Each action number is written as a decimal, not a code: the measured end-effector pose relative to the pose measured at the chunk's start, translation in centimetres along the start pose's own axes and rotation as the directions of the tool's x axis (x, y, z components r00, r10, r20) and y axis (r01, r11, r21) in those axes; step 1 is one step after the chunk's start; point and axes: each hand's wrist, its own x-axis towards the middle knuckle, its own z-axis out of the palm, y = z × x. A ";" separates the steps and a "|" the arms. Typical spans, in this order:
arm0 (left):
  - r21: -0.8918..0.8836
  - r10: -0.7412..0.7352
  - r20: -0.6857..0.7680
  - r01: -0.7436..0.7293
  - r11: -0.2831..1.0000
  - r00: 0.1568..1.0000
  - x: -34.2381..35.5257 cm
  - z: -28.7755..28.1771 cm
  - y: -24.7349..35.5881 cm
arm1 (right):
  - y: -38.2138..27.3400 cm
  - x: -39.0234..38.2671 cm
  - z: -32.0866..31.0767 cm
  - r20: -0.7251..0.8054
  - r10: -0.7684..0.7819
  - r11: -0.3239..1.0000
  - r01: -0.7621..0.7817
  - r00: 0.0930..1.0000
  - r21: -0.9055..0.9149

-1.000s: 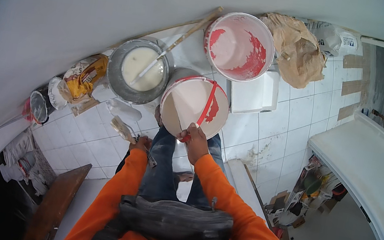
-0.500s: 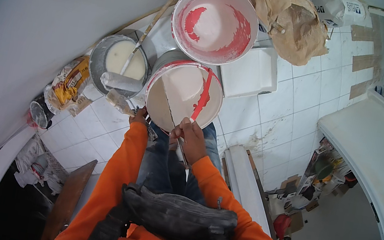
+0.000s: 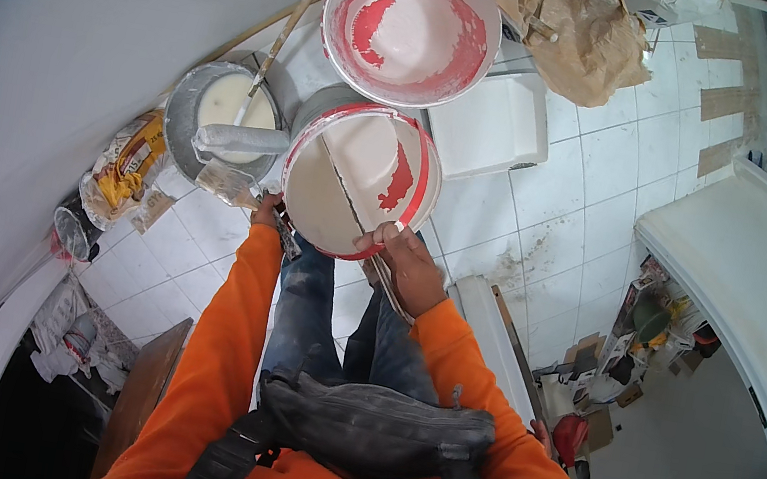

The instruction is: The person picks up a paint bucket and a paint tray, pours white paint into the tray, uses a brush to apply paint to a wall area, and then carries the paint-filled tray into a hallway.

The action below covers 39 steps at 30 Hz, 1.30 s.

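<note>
A red-rimmed bucket (image 3: 287, 185) of pale, creamy compound stands in front of my legs, a red patch showing on its inner wall. My right hand (image 3: 407, 269) is closed at its near right rim around a long, thin tool (image 3: 342, 182), a stick or a blade seen edge-on. The tool's far part reaches across the bucket's opening. My left hand (image 3: 267, 210) is closed at the bucket's left side, partly hidden, on a tool with a broad, pale-coated end (image 3: 227, 183) and a dark end. I cannot tell its exact kind.
Left stands a grey bucket (image 3: 186, 95) of whitish liquid, with a paint roller (image 3: 240, 140) across it. Beyond are a larger pink-red bucket (image 3: 333, 23), a white tray (image 3: 489, 125) and crumpled brown paper (image 3: 588, 46). A yellow bag (image 3: 131, 157) lies by the wall.
My right hand has shifted a little rightward, and the thin tool's near end has swung right with it. The red band on the bucket now curves along its right side, apart from the red patch.
</note>
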 end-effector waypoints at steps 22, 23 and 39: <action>0.078 -0.056 -0.009 0.056 0.995 0.998 -4.8 1.0 0.9 | 2.3 2.2 4.5 -0.020 -0.104 0.992 0.102 0.994 -0.074; 0.074 -0.015 -0.009 0.016 0.997 1.000 -4.9 1.0 0.7 | 2.3 2.1 5.1 -0.012 -0.125 0.992 0.125 0.992 0.008; 0.118 0.137 0.203 -0.163 0.980 0.970 -2.1 -1.8 -0.6 | 7.0 -0.6 4.0 -0.112 0.037 0.908 -0.080 0.993 -0.411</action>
